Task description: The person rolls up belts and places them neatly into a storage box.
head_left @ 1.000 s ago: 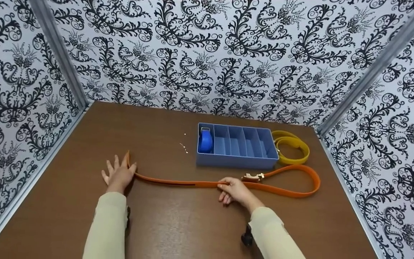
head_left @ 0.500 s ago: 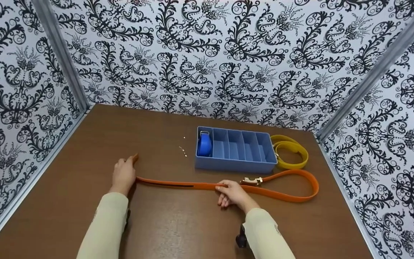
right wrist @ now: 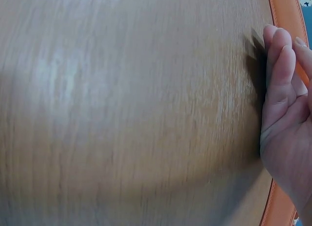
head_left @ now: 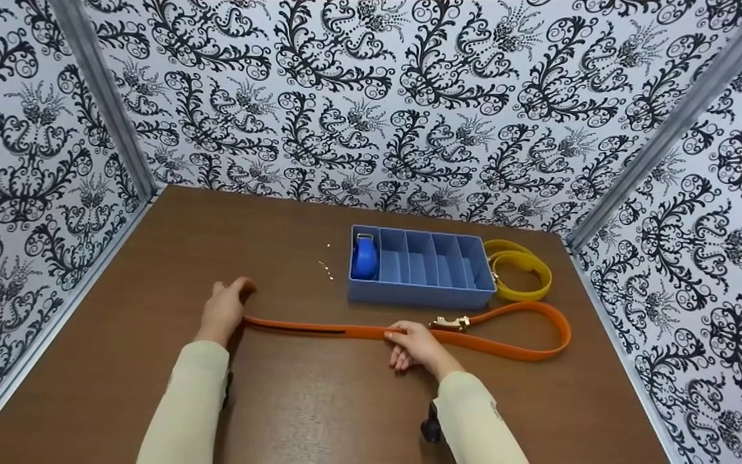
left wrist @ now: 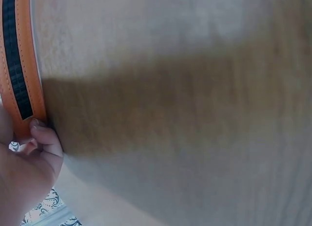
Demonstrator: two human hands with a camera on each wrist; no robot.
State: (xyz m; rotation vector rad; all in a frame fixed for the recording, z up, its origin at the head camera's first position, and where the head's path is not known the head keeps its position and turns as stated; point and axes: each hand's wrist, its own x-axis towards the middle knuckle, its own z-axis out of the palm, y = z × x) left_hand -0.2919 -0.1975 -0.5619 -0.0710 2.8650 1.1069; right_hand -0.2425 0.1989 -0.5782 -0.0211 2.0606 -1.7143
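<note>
Head view, orange belt (head_left: 364, 332), tray (head_left: 419, 295) beyond, yellow belt (head_left: 518, 294) (coiled) alongside

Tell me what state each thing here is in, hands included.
Orange belt: unfastened, stretched out at one end, looped back at the other.
Gold buckle: unfastened.
Blue compartment box: upright, open-topped.
Blue belt: coiled, in the leftmost compartment.
Yellow belt: loosely coiled, beside the box.
Left hand: gripping the orange belt near its buckle-free end.
Right hand: holding it farther along.

Both sleeves (head_left: 477, 419) are pale cream — small black fittings (head_left: 431, 423) beside them.
</note>
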